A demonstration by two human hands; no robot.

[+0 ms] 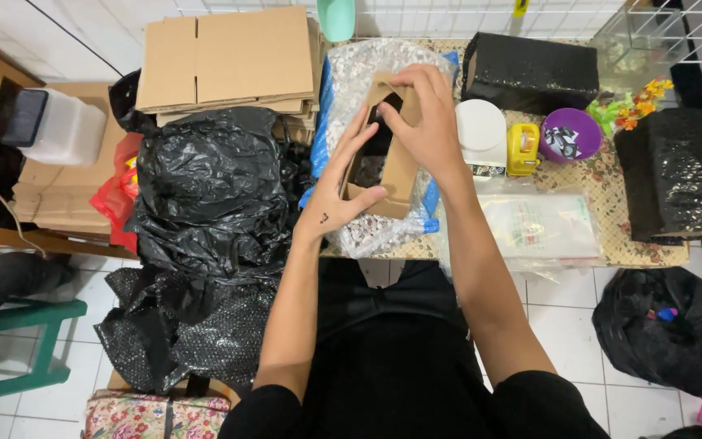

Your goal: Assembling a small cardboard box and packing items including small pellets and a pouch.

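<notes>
The person is working over a small brown cardboard box (pixel 392 154), which is sitting on a sheet of clear bubble wrap (pixel 367 232) at the near edge of the tabletop (pixel 652 252). The left hand (pixel 336 183) is lying open along the box's left side, fingers stretched up the wall and thumb hooking over the near corner. The right hand (pixel 422 118) is curling over the far end, fingertips pinching the upper flap. Something dark is sitting inside the box, but the hands are covering most of the opening and it is not possible to tell what it is.

To the right, a purple bowl (pixel 572 134) is holding small black and white bits, too small to make out. A yellow tape dispenser (pixel 522 149) is standing just beside it, next to a white round scale (pixel 481 130). Clear plastic bags (pixel 542 228) are lying near the tabletop's front edge, their contents blurring under the plastic. Two black wrapped parcels (pixel 530 73) are hiding whatever they are wrapping.

On the left, a big black plastic bag (pixel 205 191) is bulging, contents hidden, with black bubble wrap (pixel 184 325) spilling below it. Flattened cardboard boxes (pixel 225 57) are stacking up behind. Another black bag (pixel 668 325) is slumping on the floor at right, coloured bits peeking from its mouth.
</notes>
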